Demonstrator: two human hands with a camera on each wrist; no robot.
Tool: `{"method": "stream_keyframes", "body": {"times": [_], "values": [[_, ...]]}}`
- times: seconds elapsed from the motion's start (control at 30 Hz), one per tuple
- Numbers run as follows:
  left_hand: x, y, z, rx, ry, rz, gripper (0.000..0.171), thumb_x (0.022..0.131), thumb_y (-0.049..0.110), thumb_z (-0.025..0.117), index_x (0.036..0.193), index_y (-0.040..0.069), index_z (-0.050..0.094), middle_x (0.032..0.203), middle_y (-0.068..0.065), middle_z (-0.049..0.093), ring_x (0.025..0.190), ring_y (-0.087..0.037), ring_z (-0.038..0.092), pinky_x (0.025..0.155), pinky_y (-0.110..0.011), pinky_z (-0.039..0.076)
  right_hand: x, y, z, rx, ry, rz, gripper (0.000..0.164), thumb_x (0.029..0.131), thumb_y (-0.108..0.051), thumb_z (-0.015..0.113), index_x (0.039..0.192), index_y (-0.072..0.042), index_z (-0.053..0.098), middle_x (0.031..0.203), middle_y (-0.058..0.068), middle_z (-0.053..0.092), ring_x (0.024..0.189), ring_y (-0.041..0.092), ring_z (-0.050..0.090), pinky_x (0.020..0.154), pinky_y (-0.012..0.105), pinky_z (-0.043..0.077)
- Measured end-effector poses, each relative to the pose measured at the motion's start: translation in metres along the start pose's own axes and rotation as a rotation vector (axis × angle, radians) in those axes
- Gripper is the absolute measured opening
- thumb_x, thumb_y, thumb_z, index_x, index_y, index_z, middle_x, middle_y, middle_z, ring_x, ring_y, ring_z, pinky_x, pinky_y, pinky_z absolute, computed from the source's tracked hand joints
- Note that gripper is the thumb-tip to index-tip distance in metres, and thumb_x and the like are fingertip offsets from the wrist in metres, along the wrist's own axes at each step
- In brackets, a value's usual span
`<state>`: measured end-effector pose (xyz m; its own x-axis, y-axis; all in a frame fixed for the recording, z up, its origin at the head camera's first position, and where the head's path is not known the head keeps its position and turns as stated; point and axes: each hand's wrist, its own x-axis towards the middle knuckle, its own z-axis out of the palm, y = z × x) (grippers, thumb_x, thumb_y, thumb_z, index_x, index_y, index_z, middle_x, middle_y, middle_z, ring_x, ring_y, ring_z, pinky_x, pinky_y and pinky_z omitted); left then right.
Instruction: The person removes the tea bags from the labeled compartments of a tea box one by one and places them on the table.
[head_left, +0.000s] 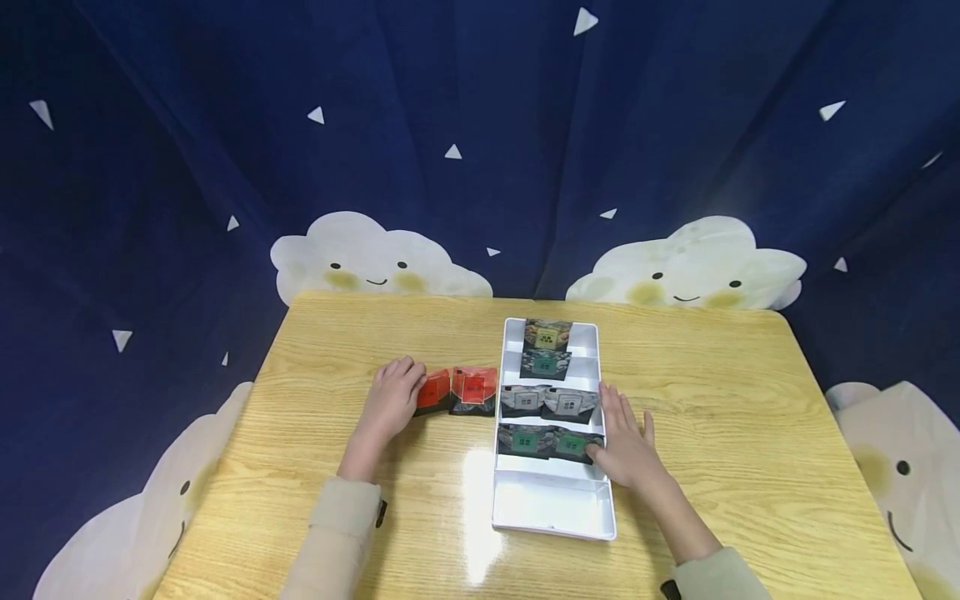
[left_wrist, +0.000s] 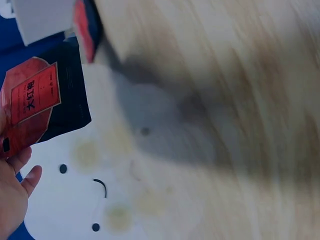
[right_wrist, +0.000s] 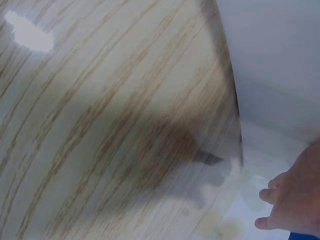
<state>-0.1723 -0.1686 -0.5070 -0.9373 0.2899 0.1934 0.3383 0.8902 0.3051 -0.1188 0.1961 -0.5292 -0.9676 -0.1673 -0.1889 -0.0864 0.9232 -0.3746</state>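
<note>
A: What's the left hand doing?

B: It grips the outer red packet, fingers bent over its edge. That packet is left of the tray, on the far side of a second red packet.

A: And that second one?

B: Between the gripped packet and the tray, just beside the tray's left wall. Whether it touches the wall, I can't tell.

A: The right hand?

B: At the tray's right wall, fingers straight and spread, gripping nothing. Its thumb reaches over the rim to a green packet; I can't tell whether it presses.

A: What does the tray hold?

B: From its far end: a yellow packet, then a lone green packet. Next come two grey packets side by side, and after them two green ones, counting the one by the thumb.

A: Around the tray?

B: A wooden table under it, and beyond its far end a dark blue curtain with white triangles and smiling clouds.
</note>
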Motion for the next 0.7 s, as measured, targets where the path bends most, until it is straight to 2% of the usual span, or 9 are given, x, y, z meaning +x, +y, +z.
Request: {"method": "stream_keyframes", "body": {"times": [0.3,0.57,0.7], "values": [[0.004,-0.02,0.012,0.044,-0.034,0.01,0.011,0.094,0.017,0.047,0.087,0.012,0.055,0.08,-0.001,0.045,0.084,-0.024,0.047,0.089,-0.044,0.035,-0.001,-0.002,-0.003,0.006,-0.004,0.002,0.096,0.078,-0.027,0.057,0.146,-0.008,-0.007,0.151,0.022,0.003,0.136,0.042,0.007,0.103,0.062,-0.005],[0.013,-0.027,0.025,0.127,-0.031,-0.054,0.012,0.094,0.017,0.047,0.093,0.012,0.058,0.088,-0.005,0.046,0.087,-0.026,0.043,0.091,-0.046,0.033,0.0,-0.002,-0.004,0.01,-0.014,0.007,0.096,0.077,-0.028,0.057,0.146,-0.008,-0.007,0.151,0.022,0.002,0.136,0.041,0.006,0.103,0.062,-0.005],[0.017,-0.029,0.034,0.169,-0.004,-0.072,0.012,0.093,0.015,0.048,0.097,0.011,0.058,0.091,-0.006,0.047,0.09,-0.027,0.044,0.091,-0.046,0.033,0.0,-0.002,-0.003,0.012,-0.017,0.006,0.096,0.078,-0.028,0.057,0.146,-0.008,-0.008,0.151,0.022,0.002,0.136,0.042,0.006,0.103,0.062,-0.005]]}}
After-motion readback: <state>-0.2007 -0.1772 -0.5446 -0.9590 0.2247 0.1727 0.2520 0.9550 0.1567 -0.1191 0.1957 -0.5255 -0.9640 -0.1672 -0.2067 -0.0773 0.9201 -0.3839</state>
